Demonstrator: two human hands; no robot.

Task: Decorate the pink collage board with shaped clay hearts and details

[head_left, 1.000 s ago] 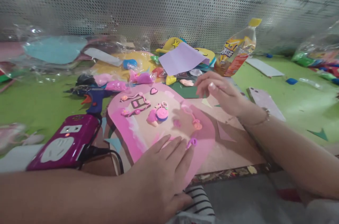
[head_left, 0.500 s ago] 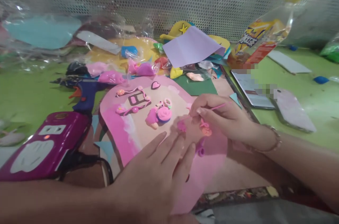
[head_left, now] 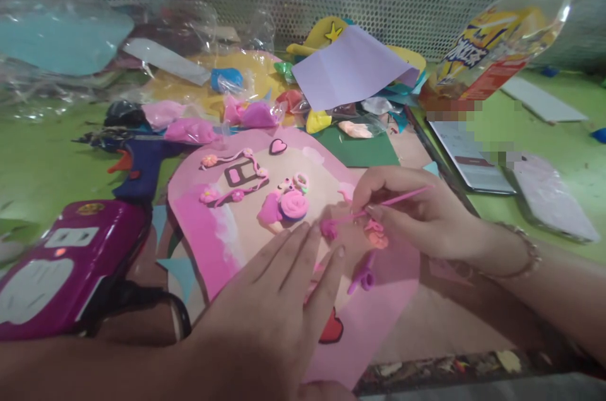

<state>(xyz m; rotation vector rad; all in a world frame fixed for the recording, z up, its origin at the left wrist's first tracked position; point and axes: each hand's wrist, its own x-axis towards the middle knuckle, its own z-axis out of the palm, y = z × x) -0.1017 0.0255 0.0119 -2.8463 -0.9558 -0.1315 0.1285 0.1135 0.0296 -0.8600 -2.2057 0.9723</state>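
Note:
My right hand (head_left: 416, 218) pinches a thin pink stick (head_left: 409, 195), its tip at a small magenta clay piece (head_left: 328, 228). My left hand (head_left: 274, 293) lies flat with fingers stretched on a pink paper cutout (head_left: 369, 331) with a beige middle. Just beyond its fingertips sits a pink swirled clay shape (head_left: 294, 204). Under my right hand is a coral clay piece (head_left: 377, 238), with a purple curled clay piece (head_left: 365, 279) closer to me. A red heart (head_left: 332, 326) is partly hidden by my left hand.
At the left are a purple power box (head_left: 108, 243) with a black cable and a blue glue gun (head_left: 139, 164). Bagged clay lumps (head_left: 192, 131) and a lilac sheet (head_left: 348, 69) lie behind. A bottle (head_left: 502, 41) and a phone (head_left: 473, 158) stand and lie at right.
The view has shifted a little. The pink stick now reaches left to the magenta clay piece, and more of the red heart shows beside my left hand, which stays flat.

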